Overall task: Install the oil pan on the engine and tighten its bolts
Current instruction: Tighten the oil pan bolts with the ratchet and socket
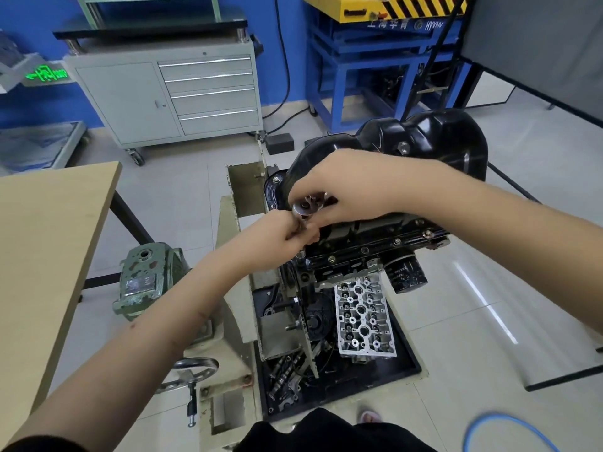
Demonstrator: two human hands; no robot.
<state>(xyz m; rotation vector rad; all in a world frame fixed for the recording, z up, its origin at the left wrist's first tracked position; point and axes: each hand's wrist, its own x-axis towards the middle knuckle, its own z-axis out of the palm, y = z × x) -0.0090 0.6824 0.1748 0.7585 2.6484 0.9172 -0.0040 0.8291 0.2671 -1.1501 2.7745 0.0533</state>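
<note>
A: Where is the oil pan (408,148) sitting now?

B: It is already lying on top of the engine (375,246), which is mounted upside down on the stand (235,288). The black pan is covering the block, and its flange is meeting the block along the near edge, where several bolts (397,242) are showing.

A: And what are the hands doing?

B: The left hand (287,236) is closing its fingers around the handle of a ratchet (303,210). The right hand (346,187) is curling its fingertips on the ratchet head, as if it is steadying it or setting the direction switch. An extension (301,256) seems to be going down from the head to the corner of the flange, but I cannot tell if the socket is sitting fully on a bolt, because the hands are hiding it.

A: How should this step be done well, in your opinion?

B: I think the right hand should be pressing the head straight down, so the socket is not slipping off. The left hand should be pulling in short, even strokes. It is better to bring all bolts snug first, crossing from side to side, and only then tighten them finally, so the pan is seating evenly.
</note>
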